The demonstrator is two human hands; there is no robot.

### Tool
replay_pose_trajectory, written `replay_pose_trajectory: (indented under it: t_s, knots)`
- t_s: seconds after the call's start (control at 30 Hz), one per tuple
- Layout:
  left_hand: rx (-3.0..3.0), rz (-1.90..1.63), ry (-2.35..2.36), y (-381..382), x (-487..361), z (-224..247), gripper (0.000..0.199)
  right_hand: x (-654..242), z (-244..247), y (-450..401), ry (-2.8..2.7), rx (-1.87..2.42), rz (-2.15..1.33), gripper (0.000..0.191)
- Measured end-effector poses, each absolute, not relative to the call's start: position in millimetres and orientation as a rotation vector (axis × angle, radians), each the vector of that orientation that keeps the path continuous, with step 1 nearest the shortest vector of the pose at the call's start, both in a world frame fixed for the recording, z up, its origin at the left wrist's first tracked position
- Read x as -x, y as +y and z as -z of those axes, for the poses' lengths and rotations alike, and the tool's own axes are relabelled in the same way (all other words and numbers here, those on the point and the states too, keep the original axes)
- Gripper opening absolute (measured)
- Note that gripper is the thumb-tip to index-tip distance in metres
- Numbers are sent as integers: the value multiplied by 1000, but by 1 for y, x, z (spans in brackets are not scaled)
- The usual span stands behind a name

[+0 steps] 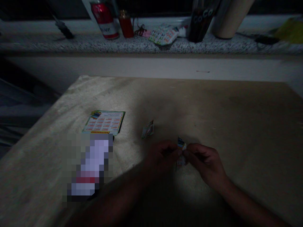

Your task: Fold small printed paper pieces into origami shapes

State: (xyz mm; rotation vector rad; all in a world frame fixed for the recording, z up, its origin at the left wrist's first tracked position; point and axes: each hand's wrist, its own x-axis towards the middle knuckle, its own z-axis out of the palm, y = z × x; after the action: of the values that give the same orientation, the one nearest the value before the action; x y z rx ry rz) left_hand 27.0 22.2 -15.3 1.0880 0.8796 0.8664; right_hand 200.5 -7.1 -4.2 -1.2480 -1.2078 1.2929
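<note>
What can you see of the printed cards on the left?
The printed cards lie stacked flat on the table, untouched by the left hand or right hand. They look like paper. The top one is white, with rows of reddish blocks, a dark picture at the far left corner, a yellow strip along the near edge and green borders. A pixelated object meets or nearly meets that edge. Smaller print is unreadable.

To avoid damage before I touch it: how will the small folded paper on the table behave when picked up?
The folded paper looks small, so probably light. Its creases may add some stiffness, but pinching could flatten it.
</note>
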Motion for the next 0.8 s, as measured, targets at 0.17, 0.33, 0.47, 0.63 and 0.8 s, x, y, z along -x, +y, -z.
replay_pose_trajectory:
  t_s: [0.17, 0.33, 0.47, 0.63, 0.8]
  knots:
    - [-1145, -897, 897, 22, -28, 14, 24, -200, 3, -5, -1156, 1271, -1254, 17]
    - [-1201, -885, 980, 21, -30, 16, 24, -200, 2, -5, -1174, 1269, -1246, 17]
    - [-1208, -880, 1001, 21, -29, 13, 24, -199, 1, -6, -1168, 1288, -1241, 20]
    - [-1213, -887, 986, 20, -30, 12, 21, -198, 2, -8, -1163, 1275, -1244, 20]
    - [-1235, -850, 999, 20, -29, 14, 23, -198, 4, -7, -1158, 1268, -1257, 19]
